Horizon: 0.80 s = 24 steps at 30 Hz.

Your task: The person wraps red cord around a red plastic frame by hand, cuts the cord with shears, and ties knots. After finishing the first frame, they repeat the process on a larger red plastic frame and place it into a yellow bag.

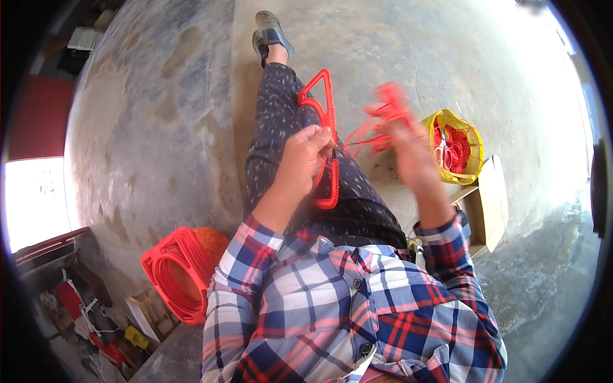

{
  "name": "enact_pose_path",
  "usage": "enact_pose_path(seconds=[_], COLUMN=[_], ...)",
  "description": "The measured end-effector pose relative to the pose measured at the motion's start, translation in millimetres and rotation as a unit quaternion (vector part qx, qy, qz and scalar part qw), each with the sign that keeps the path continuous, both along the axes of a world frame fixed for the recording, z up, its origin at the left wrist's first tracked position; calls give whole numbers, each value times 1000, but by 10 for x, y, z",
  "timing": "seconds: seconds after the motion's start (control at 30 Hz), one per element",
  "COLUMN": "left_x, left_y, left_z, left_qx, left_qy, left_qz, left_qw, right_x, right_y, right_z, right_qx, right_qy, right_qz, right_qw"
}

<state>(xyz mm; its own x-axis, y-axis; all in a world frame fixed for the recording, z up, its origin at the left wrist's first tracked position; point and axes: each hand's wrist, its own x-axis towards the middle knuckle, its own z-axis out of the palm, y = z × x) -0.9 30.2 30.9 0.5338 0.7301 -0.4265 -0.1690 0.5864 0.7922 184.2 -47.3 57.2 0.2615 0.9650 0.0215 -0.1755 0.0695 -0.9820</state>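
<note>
My left hand (303, 158) is closed on a red frame (334, 185) with bent sides, held upright above my lap. Red cord appears wound around much of this frame, and a short dark stretch shows just below my fingers. To the right, my right hand (414, 153) is raised and blurred by motion, closed on a bundle of red cord (391, 99). Thin red strands run from the bundle toward the frame beside my left fingertips. The far part of the frame crosses in front of my patterned trousers.
A yellow basket (477, 137) holding red cord (454, 150) stands at the right, near an opened cardboard box (493, 204). On my left is a stack of red frames (159, 268) against an orange round thing (212, 242). Assorted items, one yellow (136, 337), lie at lower left.
</note>
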Motion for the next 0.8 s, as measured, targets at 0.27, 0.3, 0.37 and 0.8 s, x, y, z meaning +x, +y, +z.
enact_pose_path(seconds=[0.27, 0.3, 0.37, 0.8], left_x=[76, 66, 11, 1], left_y=[-118, -100, -76, -530], left_z=[-599, -672, -882, -21], left_qx=[-92, -91, -102, 484], left_qy=[108, 108, 38, 168], left_qz=[108, 112, 55, -102], left_qw=[984, 984, 993, 853], right_x=[1224, 1215, 1184, 60], right_y=[-813, -928, -1094, -541], right_z=[967, 1025, 1022, -421], right_qx=[183, 163, 133, -168], right_qy=[215, 175, 85, 205], right_qz=[18, -25, -58, 252], right_qw=[959, 971, 986, 931])
